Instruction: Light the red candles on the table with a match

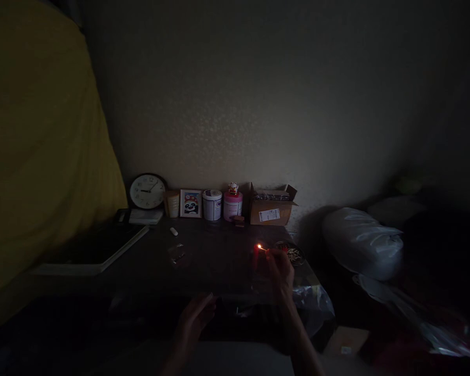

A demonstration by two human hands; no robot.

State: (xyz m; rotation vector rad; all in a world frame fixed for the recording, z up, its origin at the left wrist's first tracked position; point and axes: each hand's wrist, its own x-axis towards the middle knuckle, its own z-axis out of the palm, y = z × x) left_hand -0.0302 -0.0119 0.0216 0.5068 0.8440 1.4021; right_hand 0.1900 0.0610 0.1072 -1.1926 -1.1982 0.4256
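Observation:
The room is dim. My right hand [281, 271] reaches over the dark table [219, 261] and pinches a lit match whose small flame [259, 247] glows at the top of a short red candle [255, 257]. A small round dish [293, 254] lies just right of that hand. My left hand [196, 318] hovers low near the table's front edge, fingers loosely curled, holding nothing that I can make out.
Along the wall stand a round clock [147, 191], a framed picture [190, 203], a white tub [212, 204], a pink jar [232, 204] and an open cardboard box [272, 208]. A notebook [96, 250] lies left. A white bag [362, 240] sits right.

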